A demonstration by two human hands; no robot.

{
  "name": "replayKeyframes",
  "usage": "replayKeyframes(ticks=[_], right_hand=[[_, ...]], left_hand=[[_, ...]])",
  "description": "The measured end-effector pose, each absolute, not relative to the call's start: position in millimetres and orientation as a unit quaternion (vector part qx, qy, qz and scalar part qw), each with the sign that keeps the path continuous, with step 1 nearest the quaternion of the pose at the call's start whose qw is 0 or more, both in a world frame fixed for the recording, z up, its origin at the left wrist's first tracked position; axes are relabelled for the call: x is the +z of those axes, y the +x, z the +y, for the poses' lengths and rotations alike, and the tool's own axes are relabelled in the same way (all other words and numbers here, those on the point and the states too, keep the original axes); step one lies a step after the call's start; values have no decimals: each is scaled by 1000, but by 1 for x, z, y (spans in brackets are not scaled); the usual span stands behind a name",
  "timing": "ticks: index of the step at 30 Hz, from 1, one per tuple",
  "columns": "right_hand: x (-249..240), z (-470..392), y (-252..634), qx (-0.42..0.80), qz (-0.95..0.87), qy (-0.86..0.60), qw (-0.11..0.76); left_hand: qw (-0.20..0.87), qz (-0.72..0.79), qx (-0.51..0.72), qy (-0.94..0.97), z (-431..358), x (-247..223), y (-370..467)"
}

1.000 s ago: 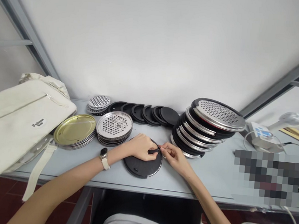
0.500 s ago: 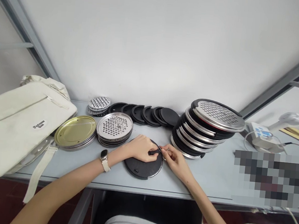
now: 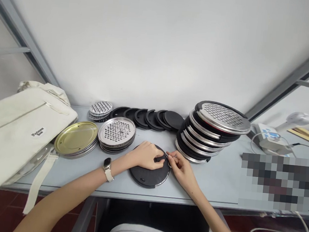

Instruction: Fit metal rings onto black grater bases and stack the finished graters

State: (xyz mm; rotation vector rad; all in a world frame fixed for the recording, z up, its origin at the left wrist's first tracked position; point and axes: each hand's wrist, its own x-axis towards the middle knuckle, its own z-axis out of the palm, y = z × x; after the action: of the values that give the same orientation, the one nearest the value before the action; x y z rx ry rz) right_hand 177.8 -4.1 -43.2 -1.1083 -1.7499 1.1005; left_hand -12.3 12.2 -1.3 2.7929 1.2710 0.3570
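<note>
A round black disc (image 3: pixel 148 175) with a bright metal strip along its right edge lies on the grey table near the front. My left hand (image 3: pixel 149 155), with a watch on the wrist, is closed around a small black part at the disc's upper right. Just beside it my right hand (image 3: pixel 178 165) pinches a small, thin metal piece, perhaps a ring or wire, at the disc's edge. Behind are a stack of perforated metal discs (image 3: pixel 117 131) and an overlapping row of black discs (image 3: pixel 173 120). A tall stack of black-rimmed metal discs (image 3: pixel 222 117) stands to the right.
At the left, a cream bag (image 3: pixel 19 125) lies beside gold-coloured discs (image 3: pixel 76 137), its strap hanging over the table's front edge. Small grater discs (image 3: pixel 101 108) sit behind. On the right are a white device (image 3: pixel 272 140) with a cable and a pixelated area.
The view has shifted slightly. Both hands remain at the disc's upper right edge, and a little more of the metal strip along its right side shows.
</note>
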Motion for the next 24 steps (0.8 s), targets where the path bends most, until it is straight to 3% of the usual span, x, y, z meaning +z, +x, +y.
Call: replayKeyframes(ticks=[24], right_hand=[[-39, -17, 193, 351, -709, -485, 372]], left_hand=[[33, 424, 122, 897, 15, -1, -15]])
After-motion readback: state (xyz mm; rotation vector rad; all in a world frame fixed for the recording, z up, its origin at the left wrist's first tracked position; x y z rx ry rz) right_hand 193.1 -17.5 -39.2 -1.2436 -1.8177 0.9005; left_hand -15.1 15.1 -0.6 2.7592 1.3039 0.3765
